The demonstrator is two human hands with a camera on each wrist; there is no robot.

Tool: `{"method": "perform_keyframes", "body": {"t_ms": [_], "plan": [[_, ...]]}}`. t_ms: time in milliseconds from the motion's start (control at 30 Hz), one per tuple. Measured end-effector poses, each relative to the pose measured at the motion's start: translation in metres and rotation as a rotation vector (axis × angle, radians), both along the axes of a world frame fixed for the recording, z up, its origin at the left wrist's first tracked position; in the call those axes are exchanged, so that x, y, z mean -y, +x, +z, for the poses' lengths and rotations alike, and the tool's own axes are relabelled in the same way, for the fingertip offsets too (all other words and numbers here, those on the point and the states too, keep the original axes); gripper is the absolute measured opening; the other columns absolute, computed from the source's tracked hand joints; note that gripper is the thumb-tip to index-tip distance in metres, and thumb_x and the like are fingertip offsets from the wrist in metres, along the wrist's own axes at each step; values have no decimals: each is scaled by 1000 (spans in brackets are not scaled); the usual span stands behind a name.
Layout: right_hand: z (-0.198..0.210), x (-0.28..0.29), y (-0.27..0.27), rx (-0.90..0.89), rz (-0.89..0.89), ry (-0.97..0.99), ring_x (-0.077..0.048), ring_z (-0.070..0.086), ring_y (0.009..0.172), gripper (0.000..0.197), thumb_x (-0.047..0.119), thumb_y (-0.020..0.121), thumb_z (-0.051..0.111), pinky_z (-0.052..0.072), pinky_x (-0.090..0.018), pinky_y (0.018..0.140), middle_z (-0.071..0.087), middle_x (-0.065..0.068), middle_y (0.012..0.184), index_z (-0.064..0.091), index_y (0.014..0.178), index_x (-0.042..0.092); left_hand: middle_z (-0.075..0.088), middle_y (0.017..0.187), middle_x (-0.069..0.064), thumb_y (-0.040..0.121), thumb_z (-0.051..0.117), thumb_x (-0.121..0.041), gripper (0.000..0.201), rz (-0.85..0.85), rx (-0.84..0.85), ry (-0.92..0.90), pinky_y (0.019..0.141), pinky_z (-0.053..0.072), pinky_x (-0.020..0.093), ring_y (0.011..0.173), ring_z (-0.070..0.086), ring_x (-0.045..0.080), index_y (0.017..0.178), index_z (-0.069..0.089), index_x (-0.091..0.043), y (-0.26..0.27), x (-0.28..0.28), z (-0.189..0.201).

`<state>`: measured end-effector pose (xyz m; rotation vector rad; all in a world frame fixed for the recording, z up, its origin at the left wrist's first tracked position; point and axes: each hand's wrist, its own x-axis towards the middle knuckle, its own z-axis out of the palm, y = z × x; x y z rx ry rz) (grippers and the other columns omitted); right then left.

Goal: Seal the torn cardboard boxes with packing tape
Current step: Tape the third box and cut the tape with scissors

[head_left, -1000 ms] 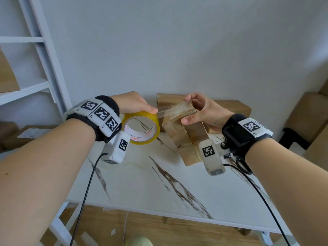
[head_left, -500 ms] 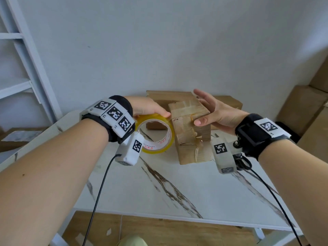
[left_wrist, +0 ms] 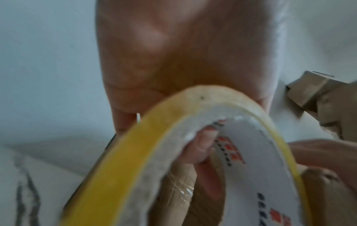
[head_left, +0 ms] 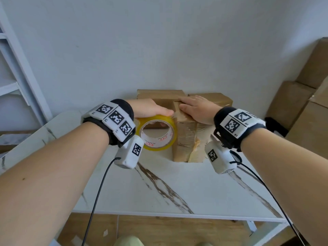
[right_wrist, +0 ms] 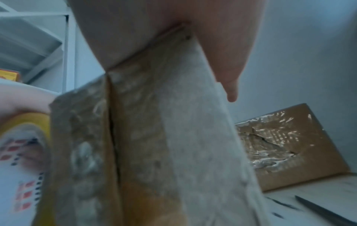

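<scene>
Cardboard box (head_left: 186, 137), tall and narrow, is stood upright near the far edge of the marble desk (head_left: 177, 190), w/ the yellow tape roll (head_left: 158, 133) held just beside its left face. Roll is gripped by the left hand (head_left: 150, 109): thumb laid over the top, fingers hooked through the core. Box top is pressed by the right hand (head_left: 195, 108), fingers flat and straight, nothing held. Glossy tape is seen on the front face and over the top, though a seam on the front looks partly unsealed and a ragged tear low at the front corner looks uncovered. Two more boxes (head_left: 211, 99) are stacked behind along the far edge; whether sealed can't be told. Judged approx. mid-task: strip not yet cut, tear left.
</scene>
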<state>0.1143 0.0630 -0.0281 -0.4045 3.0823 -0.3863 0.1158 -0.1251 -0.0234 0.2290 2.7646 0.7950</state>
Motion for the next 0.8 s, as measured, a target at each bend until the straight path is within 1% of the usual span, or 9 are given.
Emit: {"method": "perform_keyframes", "body": {"t_ms": [67, 133, 233, 300, 400, 500, 633, 700, 800], "plan": [[0, 3, -1, -22, -24, -37, -27, 26, 139, 45, 30, 101, 27, 19, -38, 113, 35, -7, 149, 31, 145, 25, 67, 96, 4, 89, 49, -55, 41, -10, 36, 133, 89, 46, 29, 97, 62, 24, 86, 67, -18, 3, 8, -3], [-2, 13, -3, -25, -87, -41, -30, 32, 133, 47, 32, 96, 28, 26, -42, 111, 40, -9, 144, 38, 141, 26, 64, 82, 5, 96, 43, -42, 34, -4, 23, 254, 74, 46, 24, 86, 59, 26, 81, 61, -18, 7, 16, -4], [-3, 23, 0, 4, -177, 56, -34, 25, 137, 75, 67, 81, 29, 25, -51, 111, 32, -10, 149, 34, 142, 25, 59, 78, 2, 97, 43, -37, 27, 13, -2, 294, 73, 42, 27, 78, 55, 19, 77, 57, -23, 7, 21, -5], [-2, 23, 4, 18, -207, 103, -36, 18, 140, 87, 78, 77, 33, 21, -49, 113, 25, -12, 152, 29, 146, 25, 57, 77, 1, 96, 45, -39, 28, 9, 2, 288, 77, 41, 29, 78, 55, 19, 75, 55, -24, 7, 20, -6], [3, 28, 8, 59, -245, 112, -38, 22, 136, 73, 69, 76, 32, 23, -50, 109, 31, -13, 147, 34, 139, 32, 63, 82, 2, 94, 45, -47, 36, -3, -19, 258, 89, 44, 32, 87, 59, 22, 75, 60, -22, 4, 18, -9], [4, 40, 11, 91, -277, 125, -41, 26, 132, 61, 56, 73, 25, 24, -55, 106, 34, -14, 143, 42, 127, 32, 68, 99, 4, 91, 43, -56, 43, -6, -28, 258, 100, 42, 35, 99, 62, 23, 88, 66, -21, 3, 21, -13], [4, 42, 14, 26, -302, 108, -35, 37, 126, 48, 44, 90, 26, 32, -44, 99, 41, -13, 140, 46, 129, 26, 68, 107, 16, 93, 42, -53, 52, 11, -46, 326, 89, 50, 36, 101, 63, 30, 106, 68, -10, 9, 23, -14], [6, 42, 14, 7, -319, 96, -33, 43, 122, 49, 46, 90, 29, 36, -41, 94, 43, -11, 139, 45, 132, 28, 70, 95, 13, 93, 43, -51, 51, -10, -82, 333, 77, 52, 32, 90, 66, 28, 98, 70, -8, 11, 22, -12], [11, 42, 13, 55, -332, 46, -33, 49, 117, 54, 53, 81, 37, 41, -41, 95, 46, -8, 137, 46, 129, 31, 58, 48, -9, 94, 43, -48, 48, -33, -107, 358, 58, 43, 22, 48, 56, 6, 61, 60, -18, 12, 25, -9]]}}
